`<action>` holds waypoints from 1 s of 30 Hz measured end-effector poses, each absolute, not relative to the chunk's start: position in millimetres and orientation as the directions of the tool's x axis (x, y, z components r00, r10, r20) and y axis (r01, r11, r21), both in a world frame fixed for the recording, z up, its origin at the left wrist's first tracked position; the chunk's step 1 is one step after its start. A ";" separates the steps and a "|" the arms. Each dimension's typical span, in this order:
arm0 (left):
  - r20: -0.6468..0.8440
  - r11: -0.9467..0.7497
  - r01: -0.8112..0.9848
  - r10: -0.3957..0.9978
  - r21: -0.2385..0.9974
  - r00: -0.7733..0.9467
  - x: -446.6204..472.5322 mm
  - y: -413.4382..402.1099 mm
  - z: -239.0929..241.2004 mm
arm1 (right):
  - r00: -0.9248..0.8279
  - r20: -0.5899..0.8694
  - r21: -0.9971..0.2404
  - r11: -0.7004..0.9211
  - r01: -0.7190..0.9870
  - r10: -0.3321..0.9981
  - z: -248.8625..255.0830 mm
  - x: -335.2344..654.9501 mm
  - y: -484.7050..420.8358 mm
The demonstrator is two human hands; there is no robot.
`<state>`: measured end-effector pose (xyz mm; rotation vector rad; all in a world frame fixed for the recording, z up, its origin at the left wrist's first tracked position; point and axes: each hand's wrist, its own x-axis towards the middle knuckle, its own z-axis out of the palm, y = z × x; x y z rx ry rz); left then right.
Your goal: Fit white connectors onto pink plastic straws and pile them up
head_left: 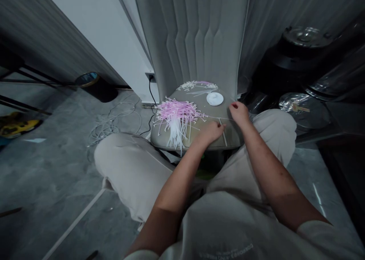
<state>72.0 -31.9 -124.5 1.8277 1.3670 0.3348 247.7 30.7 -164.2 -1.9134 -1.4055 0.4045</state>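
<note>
My left hand (213, 132) is low over a grey chair seat (205, 141), fingers curled together. Beside its fingertips is a thin pale stick (225, 138); whether they grip it I cannot tell. My right hand (239, 113) is closed near the seat's right edge, thumb and fingertips pressed together. A thin pale cord (212, 117) runs from the pile towards this hand, and its end is hidden there. Left of my hands lies a heap of pink and white thin strips with small knobbed ends (178, 111). A small round white dish (215, 99) sits behind my hands.
At the seat's back lie small pale pieces (186, 86) and several thin sticks (201, 92). Loops of clear tubing or wire (114, 119) and a dark bin (97, 87) are on the floor to the left. Dark, plastic-wrapped items (293, 58) stand right.
</note>
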 end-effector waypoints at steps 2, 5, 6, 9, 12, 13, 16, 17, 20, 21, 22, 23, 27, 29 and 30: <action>-0.233 -0.138 0.715 0.889 0.685 0.394 72.7 -39.6 -116.0 | 0.376 0.173 -0.677 -0.168 0.717 0.910 -161.8 254.3 36.0; -0.146 -0.275 0.752 0.886 0.599 0.441 72.8 -53.5 -111.1 | 0.417 0.136 -0.654 -0.235 0.719 0.899 -162.8 261.4 47.5; -0.109 -0.318 0.768 0.888 0.556 0.447 71.6 -58.1 -111.7 | 0.433 0.102 -0.650 -0.270 0.710 0.895 -164.5 262.5 51.9; -0.075 -0.354 0.818 0.899 0.453 0.431 62.7 -69.3 -116.7 | 0.465 -0.018 -0.641 -0.367 0.675 0.885 -172.4 262.0 64.8; -0.072 -0.332 0.828 0.912 0.452 0.405 44.4 -70.1 -117.9 | 0.475 -0.108 -0.621 -0.432 0.654 0.873 -180.9 259.2 75.8; -0.041 -0.317 0.826 0.925 0.466 0.378 35.2 -66.4 -116.6 | 0.480 -0.126 -0.612 -0.449 0.651 0.868 -183.2 258.7 79.2; 0.083 -0.230 0.796 0.971 0.560 0.223 -6.4 -40.9 -110.6 | 0.494 -0.143 -0.616 -0.468 0.633 0.857 -187.8 260.6 90.1; 0.131 -0.209 0.780 0.978 0.590 0.163 -25.2 -28.2 -108.9 | 0.495 -0.114 -0.639 -0.445 0.627 0.861 -188.5 262.4 94.3; 0.273 -0.158 0.738 0.961 0.656 -0.037 -90.3 14.9 -108.1 | 0.478 0.072 -0.719 -0.286 0.634 0.876 -188.6 270.8 109.7; 0.252 -0.109 0.740 0.964 0.664 -0.085 -111.8 28.8 -109.6 | 0.465 0.145 -0.731 -0.222 0.645 0.873 -188.1 274.1 115.8; 0.198 -0.037 0.740 0.971 0.671 -0.132 -131.7 41.8 -111.8 | 0.449 0.216 -0.735 -0.159 0.659 0.867 -187.3 277.5 122.3; 0.129 0.043 0.731 0.976 0.681 -0.177 -149.2 53.8 -114.8 | 0.433 0.277 -0.732 -0.104 0.673 0.858 -186.5 280.8 129.1; -0.037 0.159 0.750 0.984 0.642 -0.177 -188.8 94.3 -128.1 | 0.410 0.436 -0.722 0.039 0.691 0.801 -181.5 289.5 156.9; -0.017 0.139 0.709 0.984 0.692 -0.177 -193.0 114.2 -132.2 | 0.421 0.451 -0.730 0.054 0.681 0.787 -176.7 289.9 169.5; 0.001 0.127 0.680 0.983 0.723 -0.184 -192.7 124.6 -133.4 | 0.417 0.461 -0.728 0.065 0.682 0.784 -173.6 289.1 175.1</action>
